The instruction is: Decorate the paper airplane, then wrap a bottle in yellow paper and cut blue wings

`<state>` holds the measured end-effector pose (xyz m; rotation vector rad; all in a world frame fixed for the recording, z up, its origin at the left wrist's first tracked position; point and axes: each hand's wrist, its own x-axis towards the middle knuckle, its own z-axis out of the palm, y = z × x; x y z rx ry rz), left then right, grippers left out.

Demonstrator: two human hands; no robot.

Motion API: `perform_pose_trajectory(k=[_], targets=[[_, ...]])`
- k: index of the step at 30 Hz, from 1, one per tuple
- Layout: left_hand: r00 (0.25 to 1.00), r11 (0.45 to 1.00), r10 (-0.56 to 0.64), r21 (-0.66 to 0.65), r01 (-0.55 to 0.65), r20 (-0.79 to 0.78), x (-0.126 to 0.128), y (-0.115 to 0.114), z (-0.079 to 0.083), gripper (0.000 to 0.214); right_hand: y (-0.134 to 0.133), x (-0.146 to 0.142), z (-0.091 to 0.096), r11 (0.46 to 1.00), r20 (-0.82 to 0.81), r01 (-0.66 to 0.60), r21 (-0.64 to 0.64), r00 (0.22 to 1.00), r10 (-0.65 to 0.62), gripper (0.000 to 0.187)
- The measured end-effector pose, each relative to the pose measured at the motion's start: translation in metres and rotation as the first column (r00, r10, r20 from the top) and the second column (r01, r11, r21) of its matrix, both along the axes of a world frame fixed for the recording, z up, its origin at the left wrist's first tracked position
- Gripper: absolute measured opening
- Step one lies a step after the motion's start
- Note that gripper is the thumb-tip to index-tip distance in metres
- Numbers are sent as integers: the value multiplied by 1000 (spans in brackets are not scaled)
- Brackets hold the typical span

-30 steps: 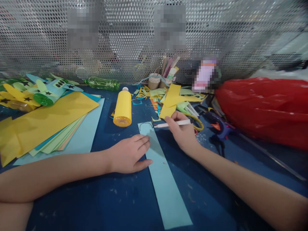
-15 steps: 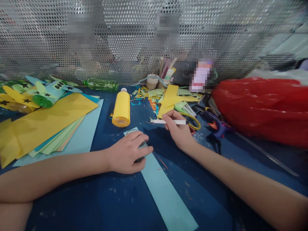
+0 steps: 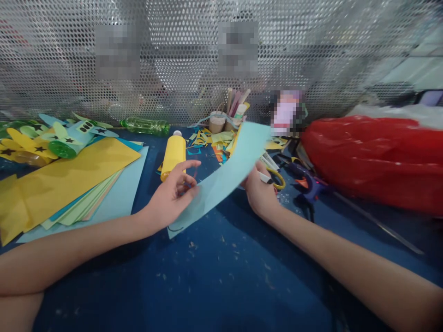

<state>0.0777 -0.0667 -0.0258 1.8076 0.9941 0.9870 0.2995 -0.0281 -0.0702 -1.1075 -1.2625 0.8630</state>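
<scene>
One marker [image 3: 265,177], pinched in the right hand [image 3: 262,192]'s grip; one paper strip [image 3: 226,179], pale blue, bowed, dark curve [image 3: 176,229] near one end; left hand [image 3: 170,197]'s grip, cannot tell.

On our blue table [image 3: 221,286] we see a stack of coloured paper [image 3: 79,166], a yellow bottle [image 3: 174,152], a green bottle [image 3: 145,126] on its side, paper scraps [image 3: 200,137], a purple glue gun [image 3: 315,185] and a red bag [image 3: 374,161].

A red bag [image 3: 374,161] lies at right, a green bottle [image 3: 145,126] before the perforated metal screen [image 3: 180,60].
</scene>
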Motion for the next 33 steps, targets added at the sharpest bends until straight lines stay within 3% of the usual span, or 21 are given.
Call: perform_pose_trajectory(k=[4,9,14,18,22,27,33], targets=[[999,972,-24,-234,29,22,2,-3,-7,56,-2,-1,2,997,-161,15,-73,987,-26,32],[998,943,-66,-326,60,-7,4,-5,-9,51,-5,-3,3,995,-188,-33,-94,982,14,33],[1000,903,-21,-429,27,19,6,-1,-6,30,-4,1,-5,999,-59,46,-16,997,-47,38],[994,837,-34,-540,87,107,6,3,-1,18,-1,6,-9,993,17,111,29,994,-111,26],[992,848,-128,-519,111,3,3,8,-2,21,3,11,-13,992,25,119,32,992,-120,21],[965,917,-198,-381,119,-173,-3,9,-1,25,4,11,-16,995,29,101,20,994,-102,20],[878,967,-217,-220,132,-426,-2,7,32,36,-3,4,-4,996,-24,64,-58,998,-65,23]])
